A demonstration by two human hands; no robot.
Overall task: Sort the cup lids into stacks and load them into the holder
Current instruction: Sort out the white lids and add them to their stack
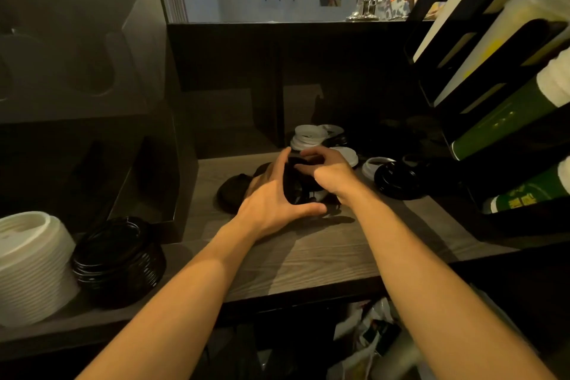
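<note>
Both hands meet at the middle of the wooden counter (308, 256) around a small stack of black cup lids (296, 185). My left hand (274, 194) grips the stack from the left, thumb under its near edge. My right hand (327, 174) pinches the stack's top from the right. More black lids (234, 194) lie left of the hands. White lids (308, 136) are piled just behind, and a black lid stack (401, 183) with a white lid (374, 163) sits to the right. At the near left stand a tall white lid stack (30, 265) and a black lid stack (118, 259).
A dark open box-like holder (148, 191) stands left of the hands. On the right a black rack (462, 120) holds slanted sleeves of white and green cups (505, 123). A dark back wall closes the counter. Crumpled bags (370, 339) lie below the counter's front edge.
</note>
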